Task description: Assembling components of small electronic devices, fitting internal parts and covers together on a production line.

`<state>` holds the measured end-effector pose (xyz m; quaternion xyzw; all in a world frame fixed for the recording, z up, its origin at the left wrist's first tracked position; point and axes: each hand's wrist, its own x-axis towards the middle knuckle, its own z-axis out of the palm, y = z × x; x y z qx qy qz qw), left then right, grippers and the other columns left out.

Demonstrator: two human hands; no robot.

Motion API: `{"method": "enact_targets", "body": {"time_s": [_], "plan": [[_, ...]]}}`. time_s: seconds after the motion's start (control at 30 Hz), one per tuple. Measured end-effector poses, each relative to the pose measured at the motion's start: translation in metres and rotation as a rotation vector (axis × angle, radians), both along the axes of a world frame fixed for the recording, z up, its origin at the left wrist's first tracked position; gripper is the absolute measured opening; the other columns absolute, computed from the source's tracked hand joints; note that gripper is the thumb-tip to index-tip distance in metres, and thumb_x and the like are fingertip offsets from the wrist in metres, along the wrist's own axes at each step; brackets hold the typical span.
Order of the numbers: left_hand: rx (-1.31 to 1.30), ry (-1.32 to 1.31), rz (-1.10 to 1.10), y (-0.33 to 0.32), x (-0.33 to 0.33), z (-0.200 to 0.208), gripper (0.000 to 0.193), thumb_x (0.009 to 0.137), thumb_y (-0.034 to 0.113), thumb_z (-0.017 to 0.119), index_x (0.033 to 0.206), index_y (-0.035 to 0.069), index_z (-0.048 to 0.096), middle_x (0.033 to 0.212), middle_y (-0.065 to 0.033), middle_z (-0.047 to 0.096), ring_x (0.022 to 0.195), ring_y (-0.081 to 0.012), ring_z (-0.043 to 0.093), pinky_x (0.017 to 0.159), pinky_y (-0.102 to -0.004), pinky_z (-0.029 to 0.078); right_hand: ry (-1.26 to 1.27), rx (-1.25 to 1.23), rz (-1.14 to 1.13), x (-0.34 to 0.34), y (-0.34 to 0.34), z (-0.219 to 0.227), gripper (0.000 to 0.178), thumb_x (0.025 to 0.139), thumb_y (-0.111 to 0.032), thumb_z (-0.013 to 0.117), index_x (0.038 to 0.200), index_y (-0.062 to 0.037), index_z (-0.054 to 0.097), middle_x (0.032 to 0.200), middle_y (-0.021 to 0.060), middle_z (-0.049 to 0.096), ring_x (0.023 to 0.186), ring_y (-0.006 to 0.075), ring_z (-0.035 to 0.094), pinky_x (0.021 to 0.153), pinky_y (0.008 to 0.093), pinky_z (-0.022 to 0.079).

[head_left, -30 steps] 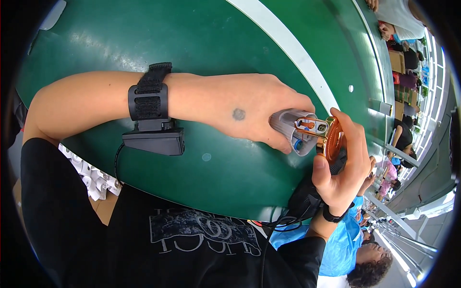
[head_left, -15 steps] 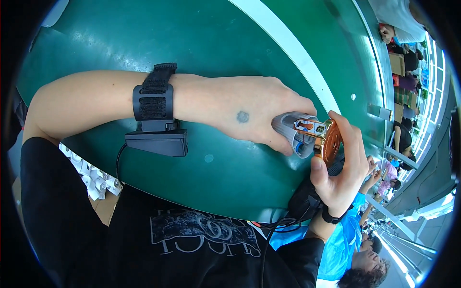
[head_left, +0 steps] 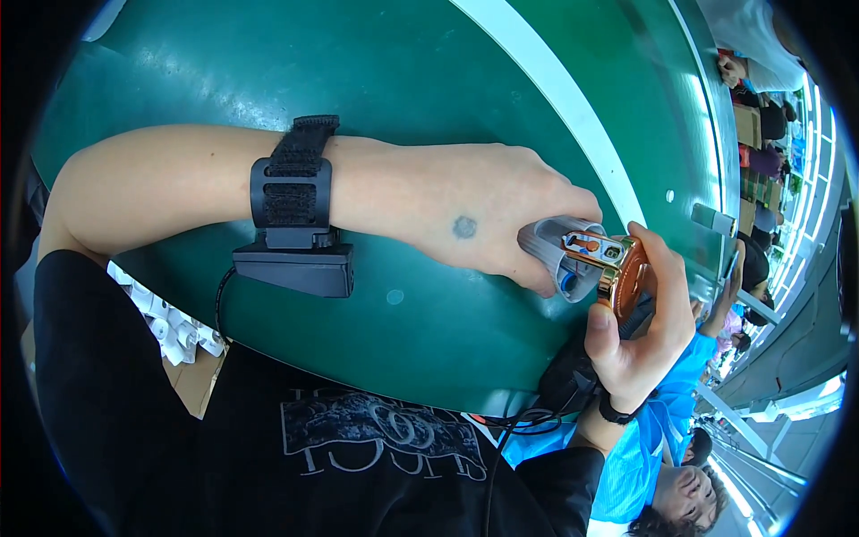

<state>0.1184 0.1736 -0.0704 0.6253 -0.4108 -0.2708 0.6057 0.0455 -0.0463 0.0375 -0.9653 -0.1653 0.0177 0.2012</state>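
Observation:
My left hand (head_left: 510, 206) is closed around a grey, hollow, tube-like shell (head_left: 540, 240), its open end facing right. My right hand (head_left: 651, 336) pinches a round copper-coloured cap (head_left: 633, 279) by its rim, between thumb and fingers. From the cap a gold-edged frame with small inner parts (head_left: 592, 246) reaches toward the shell's open end. It lies at the mouth of the shell; how far it reaches inside is hidden. A blue part shows within the shell. Both hands are above the green table (head_left: 403, 331).
A black strap with a dark box (head_left: 300, 268) is on my left forearm, its cable hanging down. A black object with cables (head_left: 568, 380) lies by my right wrist. White pieces fill a carton (head_left: 179, 336) below the table edge. A person in blue (head_left: 658, 447) is close on the right.
Both hands have shifted slightly right and down in the picture, with the shell and cap still held. The person in blue has moved an arm.

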Motion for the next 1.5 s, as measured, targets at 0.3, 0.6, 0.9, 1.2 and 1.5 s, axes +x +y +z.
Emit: {"method": "enact_targets", "body": {"time_s": [0.3,0.6,0.9,1.2,1.5], "plan": [[0.013,-0.020,0.006,0.002,0.003,0.002,0.058,0.086,0.019,0.081,0.135,0.000,0.057,0.112,-0.0182,0.069,0.080,-0.0290,0.074,0.070,-0.0377,0.061,-0.020,0.006,0.023,0.003,-0.006,0.003,0.070,0.072,-0.035,0.086,0.126,0.0039,0.065,0.106,0.0184,0.069,0.092,0.0289,0.071,0.083,0.0357,0.056],[-0.009,-0.030,0.014,-0.003,-0.006,0.003,0.059,0.085,0.018,0.082,0.136,0.000,0.057,0.111,-0.0181,0.068,0.077,-0.0278,0.073,0.068,-0.0370,0.060,-0.065,0.005,0.082,-0.002,-0.011,0.001,0.070,0.072,-0.035,0.086,0.126,0.0044,0.065,0.106,0.0188,0.070,0.091,0.0290,0.071,0.082,0.0364,0.056],[0.007,-0.032,0.005,-0.001,-0.003,0.004,0.061,0.085,0.018,0.082,0.136,0.000,0.055,0.109,-0.0172,0.066,0.074,-0.0266,0.071,0.066,-0.0363,0.059,-0.050,-0.011,0.124,0.002,-0.008,0.002,0.068,0.072,-0.032,0.087,0.126,0.0039,0.065,0.107,0.0184,0.070,0.090,0.0301,0.072,0.080,0.0355,0.057],[-0.082,-0.030,0.018,0.019,-0.008,-0.016,0.053,0.084,0.023,0.081,0.129,0.003,0.059,0.104,-0.0195,0.069,0.091,-0.0380,0.071,0.077,-0.0442,0.056,-0.114,-0.178,0.197,-0.016,0.024,-0.013,0.070,0.073,-0.026,0.086,0.132,0.0020,0.061,0.112,0.0191,0.068,0.095,0.0343,0.070,0.083,0.0405,0.058],[0.100,0.041,-0.055,0.011,-0.005,0.005,0.065,0.094,0.030,0.077,0.148,0.009,0.048,0.118,-0.0155,0.063,0.083,-0.0255,0.071,0.076,-0.0393,0.058,0.022,0.022,0.170,0.001,0.003,-0.003,0.068,0.078,-0.025,0.086,0.134,0.0008,0.058,0.118,0.0186,0.066,0.101,0.0313,0.071,0.083,0.0372,0.060]]}}
